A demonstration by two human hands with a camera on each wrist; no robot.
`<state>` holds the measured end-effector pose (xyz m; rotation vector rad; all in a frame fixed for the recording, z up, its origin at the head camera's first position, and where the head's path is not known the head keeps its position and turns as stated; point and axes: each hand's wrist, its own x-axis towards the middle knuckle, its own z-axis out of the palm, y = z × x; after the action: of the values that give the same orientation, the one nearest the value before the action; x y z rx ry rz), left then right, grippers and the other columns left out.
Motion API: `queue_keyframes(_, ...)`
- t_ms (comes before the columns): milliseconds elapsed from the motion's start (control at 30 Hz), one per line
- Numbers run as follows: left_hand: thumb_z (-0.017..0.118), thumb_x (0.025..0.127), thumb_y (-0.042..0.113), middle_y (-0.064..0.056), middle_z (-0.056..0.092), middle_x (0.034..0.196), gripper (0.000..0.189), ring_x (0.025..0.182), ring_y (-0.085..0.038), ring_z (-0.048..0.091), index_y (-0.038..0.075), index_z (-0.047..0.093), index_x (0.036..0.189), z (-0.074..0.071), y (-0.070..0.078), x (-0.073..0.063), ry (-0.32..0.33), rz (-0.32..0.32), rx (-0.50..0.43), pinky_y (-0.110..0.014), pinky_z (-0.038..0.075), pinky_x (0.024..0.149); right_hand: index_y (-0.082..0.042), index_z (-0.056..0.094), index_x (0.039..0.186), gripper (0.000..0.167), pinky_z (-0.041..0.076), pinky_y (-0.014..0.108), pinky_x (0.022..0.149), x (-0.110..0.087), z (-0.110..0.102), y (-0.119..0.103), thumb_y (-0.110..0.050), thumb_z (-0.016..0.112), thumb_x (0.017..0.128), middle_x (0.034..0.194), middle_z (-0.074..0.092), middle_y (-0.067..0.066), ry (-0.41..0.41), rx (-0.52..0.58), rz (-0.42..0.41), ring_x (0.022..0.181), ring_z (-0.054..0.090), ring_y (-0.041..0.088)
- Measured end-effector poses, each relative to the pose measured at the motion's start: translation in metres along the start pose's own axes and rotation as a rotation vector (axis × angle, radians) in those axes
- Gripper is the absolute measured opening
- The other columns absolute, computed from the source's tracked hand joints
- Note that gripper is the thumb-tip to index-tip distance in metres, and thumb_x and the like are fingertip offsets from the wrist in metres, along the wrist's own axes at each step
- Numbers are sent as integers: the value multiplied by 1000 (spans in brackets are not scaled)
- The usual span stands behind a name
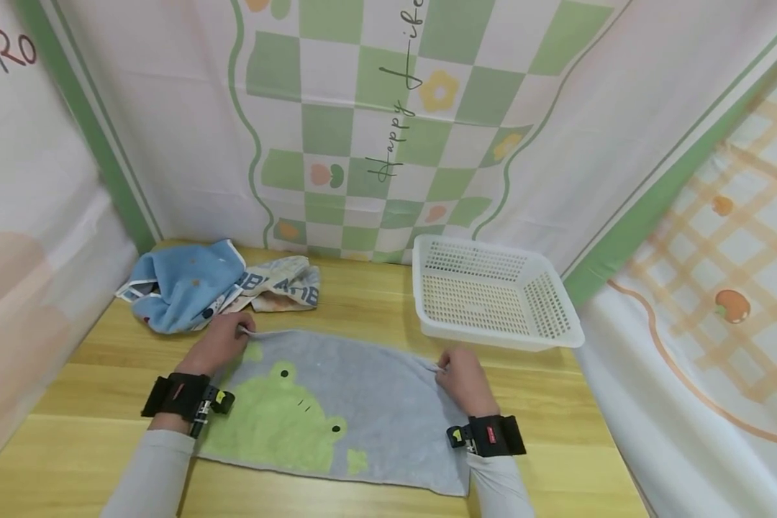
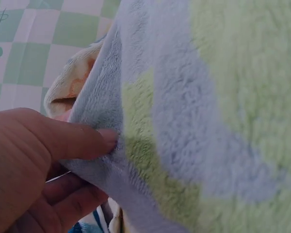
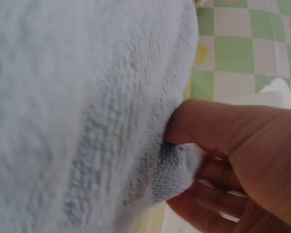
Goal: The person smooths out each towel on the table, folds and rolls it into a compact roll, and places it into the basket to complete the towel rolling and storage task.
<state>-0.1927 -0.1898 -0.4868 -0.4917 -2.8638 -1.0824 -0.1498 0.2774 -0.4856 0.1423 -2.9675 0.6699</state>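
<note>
A grey-blue towel (image 1: 388, 403) with a green frog face is spread between both hands over the wooden table. My left hand (image 1: 223, 342) pinches its far left corner, thumb on top, as the left wrist view shows with the towel (image 2: 179, 116) hanging from the fingers. At the far right corner my right hand (image 1: 464, 378) pinches the edge; in the right wrist view the thumb presses into a fold of the towel (image 3: 111, 111). The near edge of the towel lies low along the table front.
A white plastic basket (image 1: 427, 327) stands at the back right, beyond my right hand. At the back left lie a crumpled blue towel (image 1: 191, 280) and a cream towel with lettering (image 1: 285, 284). Printed curtains (image 1: 337, 129) enclose the wooden table (image 1: 550, 424).
</note>
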Motion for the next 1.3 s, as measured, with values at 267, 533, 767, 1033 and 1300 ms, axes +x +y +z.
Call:
queue_keyframes(267,61,92,-10,-15,70,97,16,94,-35,66,1,70,98,-7,-2,-1,93,53,-32,-50,54,79,1,74,103,22,56,44,79,-6,-21,2,7,77,82,91,65,9,113,1,-84,88,65,26)
queue_keyframes(533,61,94,-6,-12,70,93,11,87,-29,66,1,68,97,-12,6,2,173,94,-21,-44,53,74,3,76,96,12,59,46,77,3,-45,1,6,76,85,90,69,15,239,13,-140,85,68,31)
queue_keyframes(767,61,92,-13,-14,67,94,16,89,-31,65,2,66,95,-15,20,9,300,149,-51,-46,53,76,4,76,100,14,60,44,71,11,-60,0,7,75,86,93,68,18,402,22,-185,81,69,32)
queue_keyframes(1033,67,85,-17,-11,67,95,22,87,-26,64,4,67,87,-13,30,11,534,309,-57,-30,49,77,3,71,99,13,58,43,76,14,-66,3,10,72,88,97,62,19,554,103,-231,85,65,33)
queue_keyframes(1300,70,83,-17,-6,67,95,28,92,-27,64,10,66,89,-1,20,-13,339,204,-34,-44,51,80,-1,67,92,19,59,46,78,-10,-48,8,13,74,81,96,63,13,291,87,-181,89,65,29)
